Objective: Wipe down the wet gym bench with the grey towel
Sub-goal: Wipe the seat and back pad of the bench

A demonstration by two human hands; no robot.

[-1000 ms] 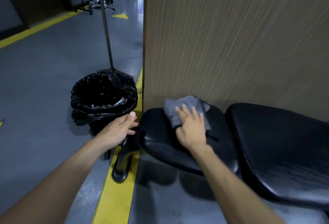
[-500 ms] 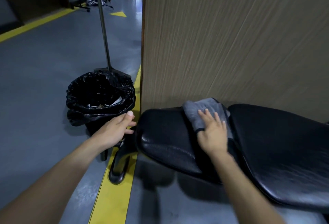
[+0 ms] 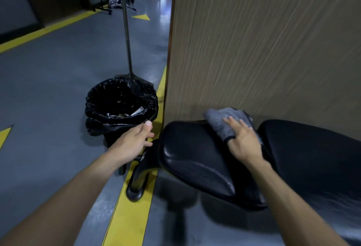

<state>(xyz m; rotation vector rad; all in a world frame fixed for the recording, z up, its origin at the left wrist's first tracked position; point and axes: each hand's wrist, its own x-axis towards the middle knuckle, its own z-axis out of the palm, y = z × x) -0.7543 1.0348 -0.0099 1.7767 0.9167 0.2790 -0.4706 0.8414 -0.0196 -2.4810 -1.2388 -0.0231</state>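
Grey towel (image 3: 224,121) sits bunched on the black bench seat pad (image 3: 195,159), at its far edge against the wood-grain panel (image 3: 263,40). Right hand (image 3: 245,142) presses flat on it, fingers straight. Left hand (image 3: 133,142) hovers loose and empty off the pad's left end, just beside the lined bin (image 3: 121,105). Second pad (image 3: 312,158) is cut off at right. Grey floor (image 3: 48,89) lies open to the left. Bench frame below is mostly hidden.

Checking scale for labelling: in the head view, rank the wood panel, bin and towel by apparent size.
1. Wood panel
2. Bin
3. Towel, partly hidden under the right hand, so it may be larger than it looks.
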